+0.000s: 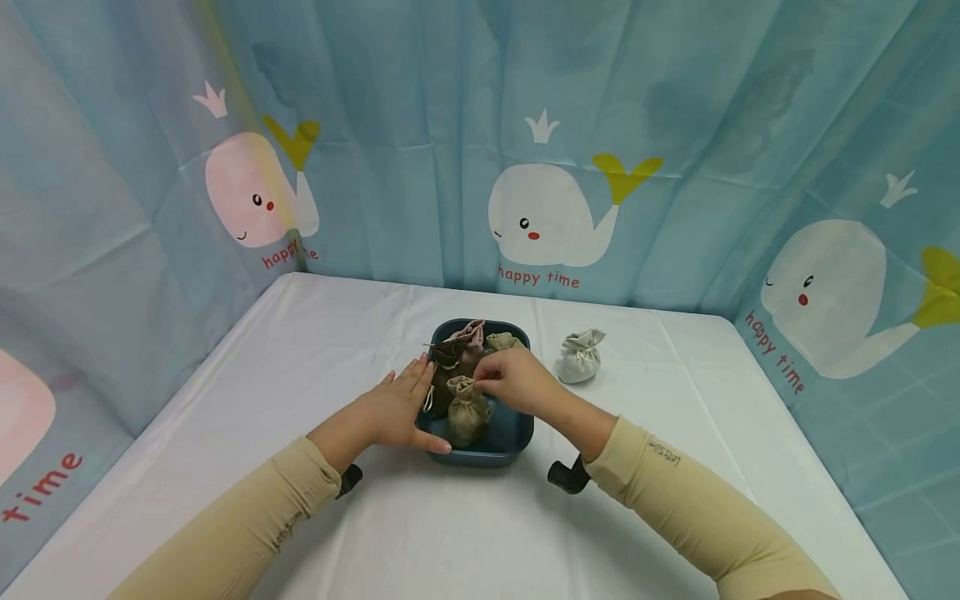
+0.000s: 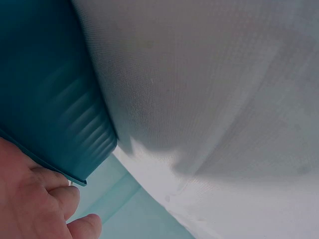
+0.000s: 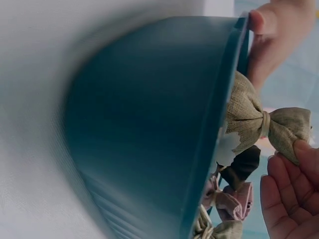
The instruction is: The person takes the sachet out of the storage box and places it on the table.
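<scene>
with my right grip (image 1: 513,379) i am pinching the gathered top of a small tan bag (image 1: 467,419); its cloth is pressed between my thumb and fingers, above the tie around its neck. this bag is upright, in the near part of the blue box (image 1: 480,459), and its lower part is below the rim. whether it touches the bottom, i cannot tell.

my left grip (image 1: 397,412) is spread, with the fingers rather straight along the left rim of the box and the thumb apart from them, lying at the near rim.

behind the tan bag there are more bags in the box: a dark brown bag (image 1: 441,393) at the left, just beside my left fingers, with a white cord (image 1: 428,399) at its side; a pink bag (image 1: 471,333) near the far rim; and a beige bag (image 1: 504,341) in the far right part, which is partly hidden by my right grip.

outside the box, to the right, a white bag (image 1: 579,358) stands on the desk (image 1: 427,542), well apart from my right fingers. the desk has a white cloth, and behind it hangs a blue curtain (image 1: 390,92) with whale pictures (image 1: 551,217). both my arms have beige sleeves (image 1: 697,500).
</scene>
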Available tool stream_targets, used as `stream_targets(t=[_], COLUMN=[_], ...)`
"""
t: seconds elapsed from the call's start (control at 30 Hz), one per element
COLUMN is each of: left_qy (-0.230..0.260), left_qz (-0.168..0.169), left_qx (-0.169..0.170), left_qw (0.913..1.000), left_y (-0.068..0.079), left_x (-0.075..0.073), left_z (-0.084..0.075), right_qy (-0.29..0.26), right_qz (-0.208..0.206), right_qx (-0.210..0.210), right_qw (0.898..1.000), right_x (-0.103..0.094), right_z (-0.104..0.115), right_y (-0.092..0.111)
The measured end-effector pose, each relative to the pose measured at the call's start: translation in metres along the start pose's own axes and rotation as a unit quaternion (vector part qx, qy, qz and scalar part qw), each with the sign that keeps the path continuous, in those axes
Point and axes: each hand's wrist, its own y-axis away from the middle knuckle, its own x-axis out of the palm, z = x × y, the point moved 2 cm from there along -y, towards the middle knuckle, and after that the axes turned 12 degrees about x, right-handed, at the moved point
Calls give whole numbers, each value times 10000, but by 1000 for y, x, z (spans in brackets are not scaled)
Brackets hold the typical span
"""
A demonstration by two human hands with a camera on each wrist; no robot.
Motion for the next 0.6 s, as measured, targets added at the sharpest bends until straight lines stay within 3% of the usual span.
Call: stream_targets(t=[0.6], left_qy=[13], left_qz=[8], left_qx=[9], left_qw=[10000], left_y=[0], left_x=[1], left_z=[0], right_qy=[-212], right_qz=[-222], right_qx=[274], right_qw=[9992], right_x=[-23], right_z=[-2], right_y=[2])
